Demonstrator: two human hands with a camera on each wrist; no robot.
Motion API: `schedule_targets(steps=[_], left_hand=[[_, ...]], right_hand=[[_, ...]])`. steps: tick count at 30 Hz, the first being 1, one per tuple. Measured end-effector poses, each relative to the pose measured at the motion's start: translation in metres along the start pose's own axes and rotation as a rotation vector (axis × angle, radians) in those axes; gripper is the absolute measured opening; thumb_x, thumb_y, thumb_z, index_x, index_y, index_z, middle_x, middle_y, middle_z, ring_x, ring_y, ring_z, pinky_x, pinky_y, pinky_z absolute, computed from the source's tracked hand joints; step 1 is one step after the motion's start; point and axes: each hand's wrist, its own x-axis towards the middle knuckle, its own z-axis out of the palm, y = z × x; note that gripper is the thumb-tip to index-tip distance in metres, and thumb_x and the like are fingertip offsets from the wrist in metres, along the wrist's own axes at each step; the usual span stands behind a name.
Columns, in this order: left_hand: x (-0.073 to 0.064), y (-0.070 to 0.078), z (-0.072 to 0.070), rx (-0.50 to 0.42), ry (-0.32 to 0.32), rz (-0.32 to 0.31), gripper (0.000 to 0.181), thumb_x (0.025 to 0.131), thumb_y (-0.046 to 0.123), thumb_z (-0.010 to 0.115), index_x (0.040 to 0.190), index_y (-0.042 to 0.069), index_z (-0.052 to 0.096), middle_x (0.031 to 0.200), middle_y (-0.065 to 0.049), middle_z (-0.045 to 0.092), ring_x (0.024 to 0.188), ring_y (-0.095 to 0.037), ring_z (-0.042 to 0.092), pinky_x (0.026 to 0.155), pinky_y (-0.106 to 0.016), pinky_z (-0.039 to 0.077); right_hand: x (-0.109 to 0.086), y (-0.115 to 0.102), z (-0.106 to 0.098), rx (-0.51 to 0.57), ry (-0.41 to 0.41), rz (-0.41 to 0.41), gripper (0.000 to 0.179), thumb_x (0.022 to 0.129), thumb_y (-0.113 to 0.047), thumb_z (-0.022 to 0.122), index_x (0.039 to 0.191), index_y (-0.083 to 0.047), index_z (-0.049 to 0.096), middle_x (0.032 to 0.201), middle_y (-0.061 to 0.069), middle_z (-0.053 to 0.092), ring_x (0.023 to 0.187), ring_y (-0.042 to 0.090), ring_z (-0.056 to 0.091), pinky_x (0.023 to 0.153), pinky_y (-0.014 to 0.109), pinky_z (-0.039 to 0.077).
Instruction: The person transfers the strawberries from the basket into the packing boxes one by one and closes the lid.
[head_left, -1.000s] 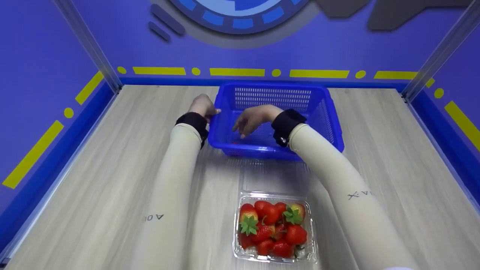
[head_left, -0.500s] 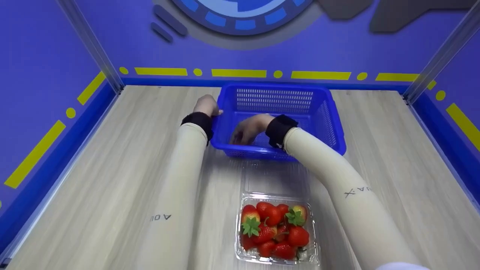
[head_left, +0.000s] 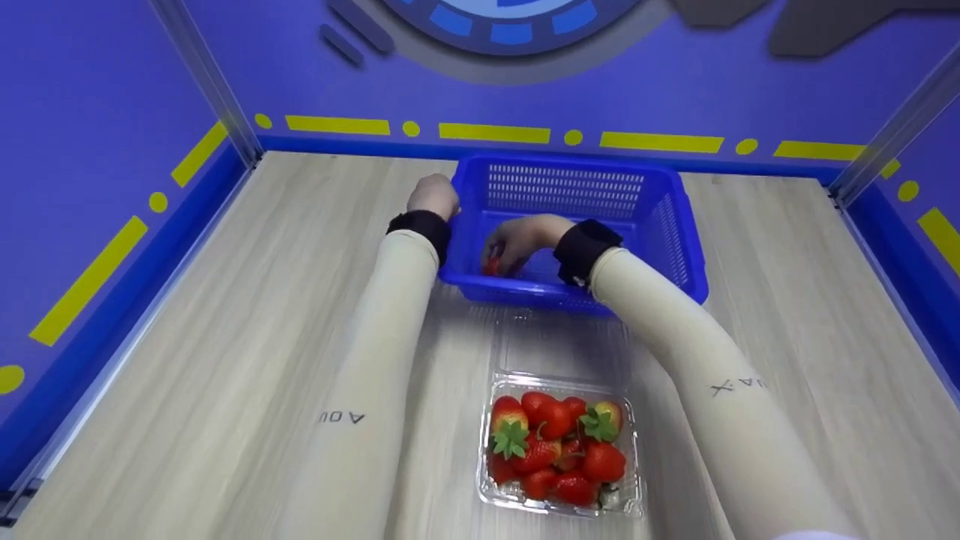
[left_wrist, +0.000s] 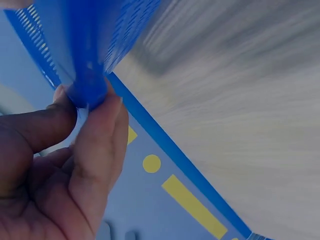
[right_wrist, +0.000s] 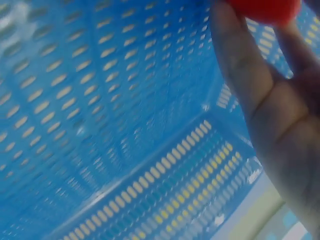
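A blue plastic basket (head_left: 694,259) with slotted walls stands at the back of the table. My left hand (head_left: 435,196) pinches its left rim between thumb and fingers; the left wrist view shows the rim (left_wrist: 89,92) gripped. Inside the basket, my right hand (head_left: 517,241) holds a red strawberry (head_left: 491,266) near the front left corner. In the right wrist view the strawberry (right_wrist: 270,9) sits between fingers and thumb, partly cut off by the frame's top. Nearer the front lies a clear plastic box (head_left: 487,491) filled with several strawberries (head_left: 555,450), some with green leaves.
The box's clear lid (head_left: 559,341) lies folded back toward the basket, its far edge close by the basket's front wall. Blue panels (head_left: 525,90) with yellow marks enclose the wooden table (head_left: 300,300) at the back and both sides.
My right hand went down into the basket's front left corner and now has a strawberry in its fingers, lifted a little. My left hand stays on the rim; the view shifted slightly.
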Motion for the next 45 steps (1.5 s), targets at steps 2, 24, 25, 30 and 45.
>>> schedule_targets(steps=[2, 24, 25, 30, 45], left_hand=[[-0.001, 0.002, 0.001, -0.008, 0.006, 0.019, 0.035, 0.099, 0.004, 0.051, 0.131, -0.001, 0.065, 0.140, -0.015, 0.065, 0.116, -0.021, 0.061, 0.105, -0.036, 0.054], [-0.070, -0.018, -0.009, -0.068, -0.009, 0.465, 0.054, 0.104, 0.026, 0.059, 0.148, -0.004, 0.048, 0.151, -0.022, 0.055, 0.140, -0.034, 0.054, 0.121, -0.045, 0.044], [-0.083, -0.021, -0.009, -0.099, -0.032, 0.496, 0.054, 0.104, 0.024, 0.060, 0.148, -0.004, 0.048, 0.151, -0.023, 0.054, 0.140, -0.035, 0.055, 0.121, -0.044, 0.044], [-0.136, -0.046, 0.009, -0.234, -0.228, 0.566, 0.043, 0.100, 0.014, 0.064, 0.139, -0.003, 0.058, 0.132, -0.022, 0.068, 0.115, -0.034, 0.070, 0.098, -0.037, 0.060], [-0.169, -0.094, 0.078, -0.391, -0.539, 0.334, 0.023, 0.098, 0.014, 0.067, 0.107, -0.006, 0.073, 0.095, -0.023, 0.078, 0.084, -0.029, 0.079, 0.078, -0.039, 0.066]], right_hand=[[-0.012, 0.005, -0.004, -0.035, 0.065, -0.015, 0.036, 0.089, -0.005, 0.065, 0.124, 0.002, 0.066, 0.117, 0.015, 0.071, 0.092, 0.009, 0.063, 0.084, 0.021, 0.057], [-0.193, -0.034, 0.070, -0.359, 0.603, -0.476, 0.039, 0.085, -0.006, 0.080, 0.123, -0.004, 0.070, 0.115, 0.015, 0.067, 0.104, 0.028, 0.067, 0.090, 0.043, 0.063], [-0.197, -0.035, 0.080, -0.357, 0.599, -0.514, 0.039, 0.084, -0.005, 0.081, 0.121, -0.003, 0.069, 0.114, 0.014, 0.068, 0.102, 0.026, 0.068, 0.088, 0.041, 0.063], [-0.212, -0.034, 0.130, -0.354, 0.566, -0.690, 0.040, 0.079, -0.003, 0.083, 0.114, -0.006, 0.063, 0.107, 0.006, 0.067, 0.096, 0.017, 0.066, 0.082, 0.031, 0.063], [-0.219, -0.028, 0.228, -0.644, 0.766, -0.740, 0.048, 0.076, -0.011, 0.088, 0.119, -0.011, 0.068, 0.113, 0.003, 0.065, 0.099, 0.014, 0.066, 0.081, 0.019, 0.060]])
